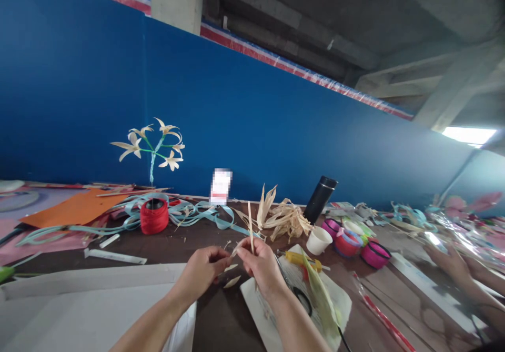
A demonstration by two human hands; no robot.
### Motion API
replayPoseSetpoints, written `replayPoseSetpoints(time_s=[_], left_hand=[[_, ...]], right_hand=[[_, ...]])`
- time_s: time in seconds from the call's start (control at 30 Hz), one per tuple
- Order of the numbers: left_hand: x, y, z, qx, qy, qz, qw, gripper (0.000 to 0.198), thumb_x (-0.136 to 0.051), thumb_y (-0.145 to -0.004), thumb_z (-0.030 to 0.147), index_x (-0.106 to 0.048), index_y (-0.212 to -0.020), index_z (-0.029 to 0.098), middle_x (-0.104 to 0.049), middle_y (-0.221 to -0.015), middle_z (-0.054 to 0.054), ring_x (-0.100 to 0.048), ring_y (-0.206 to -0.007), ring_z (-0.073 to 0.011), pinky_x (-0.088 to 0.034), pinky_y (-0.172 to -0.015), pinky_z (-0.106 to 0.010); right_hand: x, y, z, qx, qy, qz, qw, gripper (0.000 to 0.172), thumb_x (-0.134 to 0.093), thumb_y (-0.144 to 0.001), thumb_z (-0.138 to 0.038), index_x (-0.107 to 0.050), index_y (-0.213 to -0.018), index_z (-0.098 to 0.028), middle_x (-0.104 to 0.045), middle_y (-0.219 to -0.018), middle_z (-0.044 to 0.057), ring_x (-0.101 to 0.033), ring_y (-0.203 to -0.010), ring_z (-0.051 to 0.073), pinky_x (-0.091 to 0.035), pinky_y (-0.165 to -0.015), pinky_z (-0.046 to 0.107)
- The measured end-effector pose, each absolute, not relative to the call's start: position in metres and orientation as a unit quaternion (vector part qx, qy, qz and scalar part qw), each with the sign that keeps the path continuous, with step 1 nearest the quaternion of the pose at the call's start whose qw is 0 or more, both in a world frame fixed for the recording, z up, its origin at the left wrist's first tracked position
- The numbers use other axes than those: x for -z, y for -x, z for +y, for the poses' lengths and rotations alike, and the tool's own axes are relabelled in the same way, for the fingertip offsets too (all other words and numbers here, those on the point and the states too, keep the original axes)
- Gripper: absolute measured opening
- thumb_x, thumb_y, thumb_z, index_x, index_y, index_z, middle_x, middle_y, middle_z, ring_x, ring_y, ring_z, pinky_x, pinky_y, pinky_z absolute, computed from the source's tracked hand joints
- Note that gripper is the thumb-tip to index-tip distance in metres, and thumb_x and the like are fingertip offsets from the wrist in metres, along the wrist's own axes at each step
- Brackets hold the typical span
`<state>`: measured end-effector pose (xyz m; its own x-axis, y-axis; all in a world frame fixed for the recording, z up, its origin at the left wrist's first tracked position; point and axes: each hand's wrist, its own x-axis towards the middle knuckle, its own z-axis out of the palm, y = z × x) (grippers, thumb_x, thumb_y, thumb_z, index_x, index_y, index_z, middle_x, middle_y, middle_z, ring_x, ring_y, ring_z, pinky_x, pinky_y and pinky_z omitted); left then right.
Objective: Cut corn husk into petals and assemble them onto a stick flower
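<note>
My right hand (260, 265) is closed around a thin pale stick (250, 220) that points upward. Fingers pinched, my left hand (207, 268) is close beside it, at one end of a small pale husk piece (235, 250) whose other end meets my right fingertips. Below the hands, a pale petal-shaped piece (232, 282) lies on the dark table. Under my right forearm is a white sheet (252, 302), bearing black-handled scissors (303, 300), a yellow-handled tool (300, 259) and a greenish husk leaf (321, 294). Dried corn husks (290, 218) lie beyond my hands.
A flower stem (153, 162) with several pale blooms stands against the blue wall. Red thread (153, 220), light blue ribbon (216, 218) and orange paper (74, 210) lie left. A white cup (319, 240) and black bottle (320, 199) stand right. Another person's hand (452, 262) holds a phone.
</note>
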<state>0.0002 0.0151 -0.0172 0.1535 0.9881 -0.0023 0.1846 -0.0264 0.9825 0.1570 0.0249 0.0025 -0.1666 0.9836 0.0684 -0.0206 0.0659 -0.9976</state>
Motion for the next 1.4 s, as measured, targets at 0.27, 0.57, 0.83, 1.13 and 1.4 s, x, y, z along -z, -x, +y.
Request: replayPoseSetpoints(time_s=[0.27,0.57,0.83,1.13,1.4], left_hand=[[0.019,0.0,0.017,-0.443,-0.535,0.511,0.506,0.034,-0.057,-0.066,0.046,-0.064,-0.076,0.015,-0.051,-0.057,0.003,-0.045,-0.049,-0.0099,-0.039,-0.044,-0.021],[0.018,0.0,0.017,-0.462,-0.493,0.509,0.533,0.036,-0.061,-0.061,0.05,-0.063,-0.072,0.015,-0.048,-0.054,0.004,-0.043,-0.049,-0.0092,-0.037,-0.044,-0.019],[0.017,-0.001,0.014,-0.45,-0.482,0.507,0.555,0.036,-0.063,-0.061,0.049,-0.063,-0.071,0.015,-0.051,-0.06,0.002,-0.045,-0.053,-0.0088,-0.04,-0.047,-0.019],[0.014,-0.003,0.015,-0.455,-0.468,0.509,0.561,0.036,-0.065,-0.059,0.049,-0.061,-0.07,0.014,-0.047,-0.055,0.004,-0.042,-0.05,-0.0073,-0.039,-0.046,-0.019],[0.012,0.001,0.015,-0.473,-0.459,0.508,0.555,0.038,-0.063,-0.06,0.05,-0.063,-0.074,0.015,-0.051,-0.06,0.003,-0.045,-0.053,-0.0082,-0.039,-0.048,-0.018]], right_hand=[[-0.003,-0.157,0.025,-0.51,0.447,-0.554,0.482,0.019,-0.064,-0.069,-0.028,-0.055,-0.079,-0.015,-0.043,-0.049,-0.008,-0.032,-0.038,0.004,-0.023,-0.035,0.017],[0.005,-0.156,0.026,-0.48,0.442,-0.563,0.507,0.021,-0.06,-0.074,-0.034,-0.059,-0.082,-0.015,-0.041,-0.046,-0.008,-0.031,-0.039,0.005,-0.021,-0.037,0.017],[0.009,-0.156,0.03,-0.472,0.459,-0.539,0.525,0.023,-0.056,-0.076,-0.036,-0.059,-0.069,-0.014,-0.051,-0.053,-0.004,-0.031,-0.037,0.003,-0.018,-0.035,0.018],[0.014,-0.157,0.032,-0.455,0.461,-0.548,0.53,0.025,-0.056,-0.076,-0.037,-0.059,-0.068,-0.014,-0.04,-0.043,-0.007,-0.03,-0.037,0.004,-0.017,-0.035,0.017],[0.004,-0.16,0.028,-0.5,0.457,-0.51,0.53,0.043,-0.051,-0.077,-0.051,-0.063,-0.097,-0.015,-0.056,-0.073,0.002,-0.036,-0.045,0.004,-0.02,-0.036,0.016]])
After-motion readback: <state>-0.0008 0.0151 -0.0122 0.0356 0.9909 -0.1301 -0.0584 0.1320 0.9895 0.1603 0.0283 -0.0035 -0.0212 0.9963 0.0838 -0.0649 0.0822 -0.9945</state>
